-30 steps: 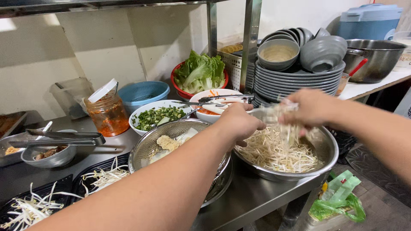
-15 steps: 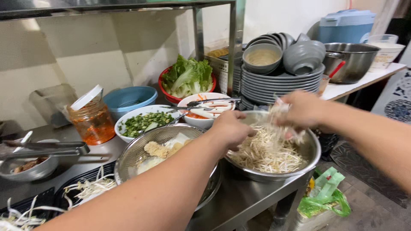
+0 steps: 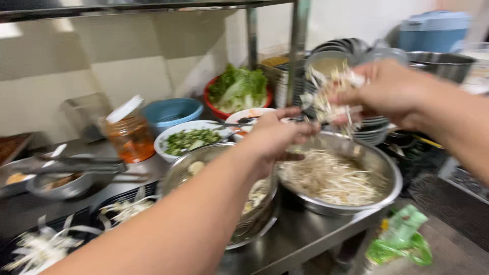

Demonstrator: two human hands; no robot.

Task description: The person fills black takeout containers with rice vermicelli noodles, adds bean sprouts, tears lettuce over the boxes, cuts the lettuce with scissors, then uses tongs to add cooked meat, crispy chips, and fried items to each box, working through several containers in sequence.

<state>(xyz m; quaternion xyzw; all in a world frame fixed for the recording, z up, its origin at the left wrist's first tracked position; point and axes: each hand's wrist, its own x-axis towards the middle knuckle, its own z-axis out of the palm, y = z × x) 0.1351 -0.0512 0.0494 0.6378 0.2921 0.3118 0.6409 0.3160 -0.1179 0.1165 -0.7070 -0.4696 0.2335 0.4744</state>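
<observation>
Bean sprouts, one bunch (image 3: 331,97): pale, tangled, blurred; held in the air above the steel bowl, strands hanging down.
Right hand (image 3: 387,91): fingers closed around the bunch, raised over the bowl's far rim.
Left hand (image 3: 277,135): loosely curled, fingers bent inward, holding nothing that can be made out; just above the gap between the two steel vessels.
Steel bowl (image 3: 377,198): wide, round, on the steel counter (image 3: 305,234); holds a loose heap of more sprouts (image 3: 326,178).
Steel colander (image 3: 178,173): just left of the bowl, partly hidden by the left forearm; pale pieces inside.
White bowl of chopped greens (image 3: 188,138): behind the colander.
Blue bowl (image 3: 170,109): further back.
Red bowl of lettuce (image 3: 238,91): by the shelf post.
Jar of orange-red sauce (image 3: 130,135): lid tilted open.
Stack of grey plates and bowls (image 3: 351,51): behind the right hand.
Green plastic bag (image 3: 400,237): below the counter edge, right.
</observation>
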